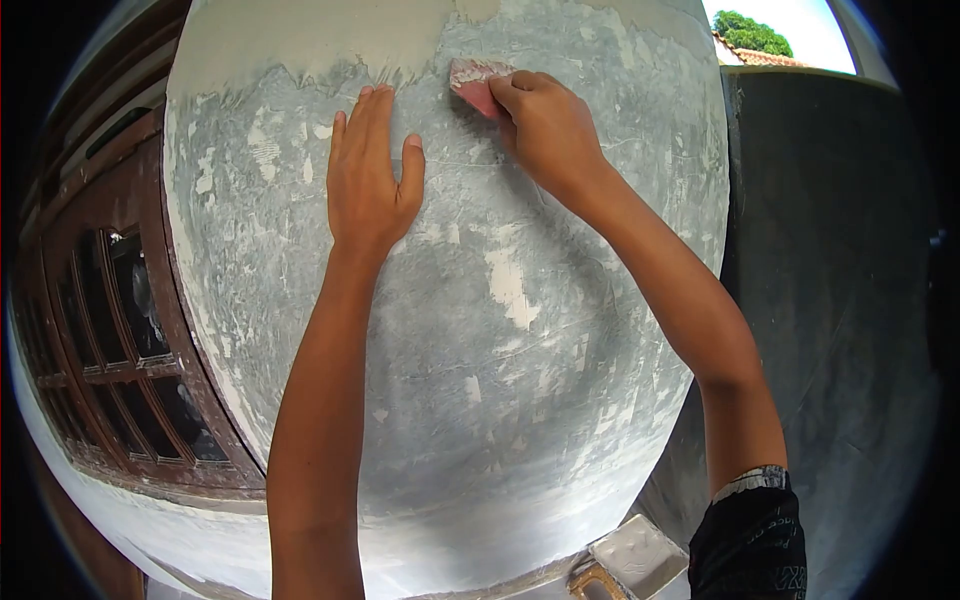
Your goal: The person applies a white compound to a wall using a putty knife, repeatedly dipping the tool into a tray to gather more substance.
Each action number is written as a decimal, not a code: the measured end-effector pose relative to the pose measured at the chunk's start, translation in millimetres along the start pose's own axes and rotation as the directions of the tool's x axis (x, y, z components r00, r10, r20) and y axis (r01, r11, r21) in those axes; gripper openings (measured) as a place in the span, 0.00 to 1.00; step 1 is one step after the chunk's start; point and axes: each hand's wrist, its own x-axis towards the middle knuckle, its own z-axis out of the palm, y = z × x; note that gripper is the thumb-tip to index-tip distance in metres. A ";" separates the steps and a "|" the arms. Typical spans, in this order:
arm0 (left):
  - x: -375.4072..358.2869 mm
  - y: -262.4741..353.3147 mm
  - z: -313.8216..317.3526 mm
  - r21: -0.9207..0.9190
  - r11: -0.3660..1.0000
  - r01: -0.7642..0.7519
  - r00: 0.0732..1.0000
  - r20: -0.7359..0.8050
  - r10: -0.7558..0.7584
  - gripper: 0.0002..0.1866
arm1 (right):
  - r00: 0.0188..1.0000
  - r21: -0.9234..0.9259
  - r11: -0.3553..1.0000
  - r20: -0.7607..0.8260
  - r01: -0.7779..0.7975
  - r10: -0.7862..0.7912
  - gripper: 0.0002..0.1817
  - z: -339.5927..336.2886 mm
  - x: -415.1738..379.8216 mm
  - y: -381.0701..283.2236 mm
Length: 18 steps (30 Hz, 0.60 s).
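Observation:
My left hand (372,185) lies flat against the grey wall (430,330), thumb apart from the fingers. Its fingertips reach the ragged lower edge of a smooth beige coat (320,40). To the right of it, my right hand (550,130) grips a red putty scraper (477,88) smeared with pale filler. The scraper's wide edge points up and left, at the wall surface near the border of the beige coat. My right fingers hide part of the scraper.
A brown wooden window frame (165,250) with dark panes borders the wall on the left. A dark panel (830,250) stands on the right. Low at the right, a tray of pale paste (640,555) sits beside a tan handle-like object (597,580).

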 end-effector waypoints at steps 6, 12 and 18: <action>1.0 -0.7 0.5 -0.006 1.000 -0.019 1.000 -0.025 0.018 0.25 | 0.987 0.061 0.996 -0.139 -0.072 0.080 0.05 15.1 86.1 36.4; -1.4 -1.8 -0.3 -0.055 0.998 0.014 1.000 -0.024 -0.015 0.24 | 0.998 -0.070 0.996 0.014 0.057 -0.056 0.04 4.8 38.1 -12.4; 0.1 -0.2 0.5 -0.047 0.999 -0.012 0.997 -0.071 0.009 0.25 | 0.994 0.054 0.997 -0.085 -0.064 0.068 0.04 -6.4 72.8 2.3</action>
